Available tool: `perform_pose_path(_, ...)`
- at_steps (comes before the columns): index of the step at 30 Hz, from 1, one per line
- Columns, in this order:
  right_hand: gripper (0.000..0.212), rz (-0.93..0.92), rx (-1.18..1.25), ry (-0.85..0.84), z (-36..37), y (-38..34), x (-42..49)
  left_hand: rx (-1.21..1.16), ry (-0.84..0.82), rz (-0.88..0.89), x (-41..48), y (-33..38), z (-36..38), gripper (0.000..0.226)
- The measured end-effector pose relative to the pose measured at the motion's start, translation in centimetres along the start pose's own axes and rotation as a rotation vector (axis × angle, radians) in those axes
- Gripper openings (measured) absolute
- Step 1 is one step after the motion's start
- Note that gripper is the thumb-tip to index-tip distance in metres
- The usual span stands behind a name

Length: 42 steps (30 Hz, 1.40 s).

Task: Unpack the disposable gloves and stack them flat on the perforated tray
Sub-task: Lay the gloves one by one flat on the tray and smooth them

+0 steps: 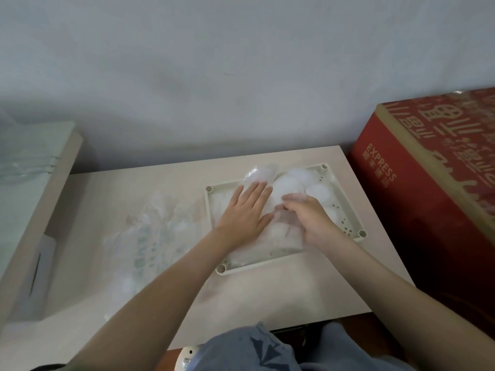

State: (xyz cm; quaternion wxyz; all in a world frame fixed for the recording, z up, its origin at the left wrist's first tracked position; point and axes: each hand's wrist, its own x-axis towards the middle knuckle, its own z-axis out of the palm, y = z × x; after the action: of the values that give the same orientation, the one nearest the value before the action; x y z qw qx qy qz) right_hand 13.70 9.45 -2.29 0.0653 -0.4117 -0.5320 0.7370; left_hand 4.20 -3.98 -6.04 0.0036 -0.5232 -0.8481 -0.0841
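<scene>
Head view, looking down on a pale wood-grain table [267,295]. Right of centre lies the perforated tray [221,268], a rectangular cream plastic piece with a raised rim, a round socket at each corner and small hole clusters visible along its right side. Inside it lie the disposable gloves [284,236], thin translucent film in a flattened, slightly wrinkled layer; one crinkled portion rises over the tray's far rim. The left hand [245,212] lies flat on the film, fingers straight and together, pressing down. The right hand [310,218], just beside it, has its fingers curled and pinches a fold of the film. Left of the tray, touching the table, sits the crumpled clear packaging bag [150,231] with blurred green print. A glossy red cardboard box [428,196] with gold lettering stands at the right edge of the frame; blue denim [254,349] fills the bottom centre.
</scene>
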Motion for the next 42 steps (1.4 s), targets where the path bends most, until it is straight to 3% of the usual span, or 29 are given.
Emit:
perform_pose_path(7,0.013,-0.115,0.026,0.022,-1.6,-1.4,0.6,0.080,-0.181,-0.046,-0.3,-0.9,1.0,0.066)
perform_pose_path(9,0.010,-0.184,0.032,0.053,-2.2,-2.0,0.8,0.092,-0.145,-0.056,-0.1,-0.7,1.1,0.071)
perform_pose_path(16,0.031,-0.278,-0.057,0.303,-4.5,-3.2,1.5,0.091,-0.206,-0.131,-0.4,-0.1,1.0,0.084)
perform_pose_path(18,0.043,-0.351,-0.169,0.416,-4.7,-3.6,1.4,0.112,-0.209,-0.150,-0.6,0.2,0.7,0.074)
perform_pose_path(20,0.050,-0.509,-0.488,0.518,-4.5,-3.9,1.1,0.127,-0.214,-0.167,-0.8,0.6,0.1,0.073)
perform_pose_path(22,0.055,-0.670,-0.832,0.441,-3.5,-4.0,0.3,0.161,-0.196,-0.161,-0.7,1.1,-0.7,0.073)
perform_pose_path(24,0.064,-0.735,-0.997,0.161,-2.2,-3.8,-0.5,0.180,-0.165,-0.154,-0.6,1.3,-1.0,0.069)
perform_pose_path(26,0.074,-0.651,-1.122,-0.106,-1.3,-3.3,-1.1,0.170,-0.087,-0.154,-0.4,1.4,-0.9,0.068)
perform_pose_path(28,0.078,-0.530,-1.316,-0.219,-1.0,-2.6,-1.2,0.134,-0.061,-0.148,-0.2,1.4,-0.9,0.066)
perform_pose_path(32,0.062,-0.422,-1.473,-0.214,-1.4,-2.0,-0.9,0.143,-0.255,-0.142,0.0,0.8,-0.5,0.062)
perform_pose_path(37,0.024,-0.365,-1.523,-0.216,-2.6,-2.7,-1.1,0.143,-0.300,-0.161,0.2,0.2,-0.5,0.058)
perform_pose_path(42,0.034,-0.283,-1.509,-0.204,-4.1,-4.2,-2.0,0.075,-0.312,-0.178,0.1,0.3,-0.5,0.058)
